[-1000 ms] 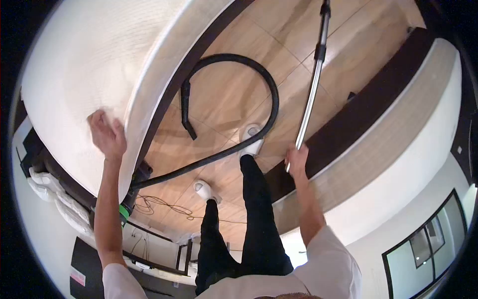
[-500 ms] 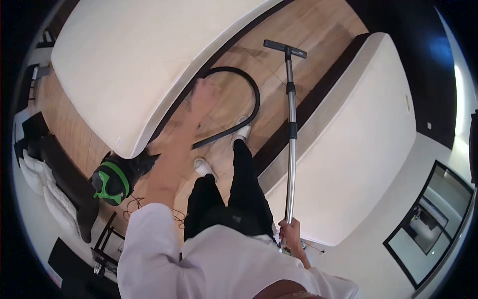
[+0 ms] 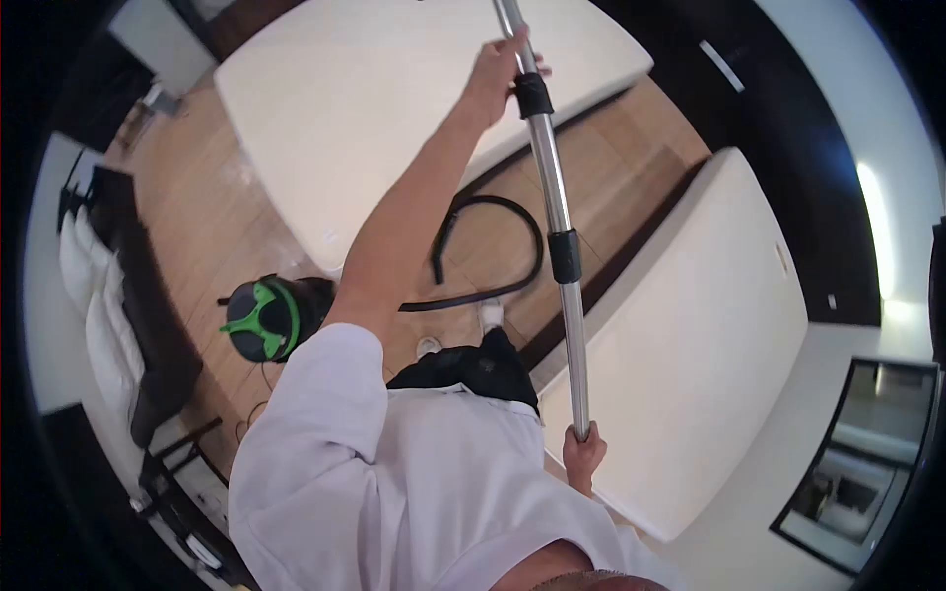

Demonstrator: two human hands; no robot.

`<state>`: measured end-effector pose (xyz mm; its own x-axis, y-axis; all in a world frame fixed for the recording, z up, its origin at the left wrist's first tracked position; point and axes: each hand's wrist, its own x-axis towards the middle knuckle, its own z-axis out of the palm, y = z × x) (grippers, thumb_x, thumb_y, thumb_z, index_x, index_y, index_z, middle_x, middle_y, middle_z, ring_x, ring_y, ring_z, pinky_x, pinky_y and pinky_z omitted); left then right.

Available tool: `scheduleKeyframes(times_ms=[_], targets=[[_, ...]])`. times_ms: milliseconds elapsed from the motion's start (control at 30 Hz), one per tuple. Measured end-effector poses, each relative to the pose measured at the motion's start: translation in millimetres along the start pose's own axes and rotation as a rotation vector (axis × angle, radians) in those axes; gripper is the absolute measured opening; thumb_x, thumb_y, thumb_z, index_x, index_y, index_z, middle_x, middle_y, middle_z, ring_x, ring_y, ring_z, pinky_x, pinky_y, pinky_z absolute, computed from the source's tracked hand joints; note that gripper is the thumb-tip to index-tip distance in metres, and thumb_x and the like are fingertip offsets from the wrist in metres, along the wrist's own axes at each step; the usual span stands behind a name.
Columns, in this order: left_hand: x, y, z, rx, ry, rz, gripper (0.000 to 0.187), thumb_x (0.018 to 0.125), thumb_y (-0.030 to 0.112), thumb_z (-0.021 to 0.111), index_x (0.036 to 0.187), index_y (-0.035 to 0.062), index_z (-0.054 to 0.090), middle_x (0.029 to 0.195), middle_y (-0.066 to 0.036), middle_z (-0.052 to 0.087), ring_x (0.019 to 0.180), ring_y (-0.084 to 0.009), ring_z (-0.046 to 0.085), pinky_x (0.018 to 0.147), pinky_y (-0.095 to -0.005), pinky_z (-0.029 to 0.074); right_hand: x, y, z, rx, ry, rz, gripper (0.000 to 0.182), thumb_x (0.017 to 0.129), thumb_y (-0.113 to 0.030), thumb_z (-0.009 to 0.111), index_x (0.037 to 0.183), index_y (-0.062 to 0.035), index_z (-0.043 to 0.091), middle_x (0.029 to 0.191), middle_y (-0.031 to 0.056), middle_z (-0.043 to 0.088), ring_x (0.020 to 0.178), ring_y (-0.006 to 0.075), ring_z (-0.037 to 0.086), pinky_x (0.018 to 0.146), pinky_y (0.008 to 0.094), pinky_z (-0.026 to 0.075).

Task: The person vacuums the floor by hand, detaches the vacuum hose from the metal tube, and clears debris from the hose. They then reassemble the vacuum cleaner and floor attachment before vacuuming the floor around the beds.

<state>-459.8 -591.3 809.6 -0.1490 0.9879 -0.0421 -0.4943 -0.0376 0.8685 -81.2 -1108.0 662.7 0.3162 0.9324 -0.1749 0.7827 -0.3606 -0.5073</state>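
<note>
A metal vacuum cleaner wand (image 3: 550, 177) with black collars is raised in front of me, its upper end running out of the picture. My left hand (image 3: 496, 81) is closed around it just above the upper collar. Down at the lower end of the tube, my right hand (image 3: 583, 449) is wrapped round it. On the floor the black hose (image 3: 540, 246) lies in a loop, with one end loose near the mattress. The vacuum cleaner (image 3: 264, 320), black with a green top, stands at left; my forearm hides part of the hose near it.
One bare mattress (image 3: 365, 98) lies ahead and another (image 3: 680, 335) to the right, with a strip of tiled floor (image 3: 616, 148) between. A dark sofa (image 3: 158, 325) with white cushions stands at left. A thin cord (image 3: 248, 419) trails behind the vacuum cleaner.
The wand has been lifted, and its floor head has left the view. My left hand has moved from over the hose to the wand and closed on it. My right hand keeps its hold.
</note>
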Motion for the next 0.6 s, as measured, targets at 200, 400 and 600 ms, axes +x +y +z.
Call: scheduleKeyframes(times_ms=[200,400,600], targets=[[-41.3,185.5,-135.6,-0.257,0.349,0.330,0.051,0.100,0.046,0.065,0.127,0.0082,0.046,0.105,-0.019,0.068,0.076,-0.0292,0.068,0.072,-0.0430,0.064,100.3,-11.0,26.6,-0.034,0.199,-0.411,0.019,0.079,-0.013,0.076,0.080,-0.0075,0.057,0.063,0.0153,0.058,0.058,0.0375,0.060,0.054,0.0481,0.046],[-184.3,208.3,-194.4,-0.217,0.567,0.532,0.033,0.103,0.044,0.060,0.114,0.0159,0.047,0.070,-0.007,0.053,0.053,-0.0198,0.054,0.051,-0.0377,0.050,204.6,-117.1,25.5,-0.084,-0.456,-0.662,0.035,0.076,-0.026,0.082,0.096,-0.0047,0.063,0.074,0.0126,0.065,0.065,0.0279,0.062,0.063,0.0406,0.050],[-304.9,216.2,-195.9,-0.455,0.812,0.766,0.032,0.102,0.041,0.062,0.099,0.0102,0.054,0.066,-0.005,0.053,0.054,-0.0172,0.054,0.051,-0.0354,0.047,223.9,-276.9,20.6,0.211,-1.037,-0.897,0.023,0.085,-0.018,0.075,0.093,-0.0027,0.061,0.068,0.0060,0.051,0.063,0.0130,0.049,0.056,0.0337,0.040]])
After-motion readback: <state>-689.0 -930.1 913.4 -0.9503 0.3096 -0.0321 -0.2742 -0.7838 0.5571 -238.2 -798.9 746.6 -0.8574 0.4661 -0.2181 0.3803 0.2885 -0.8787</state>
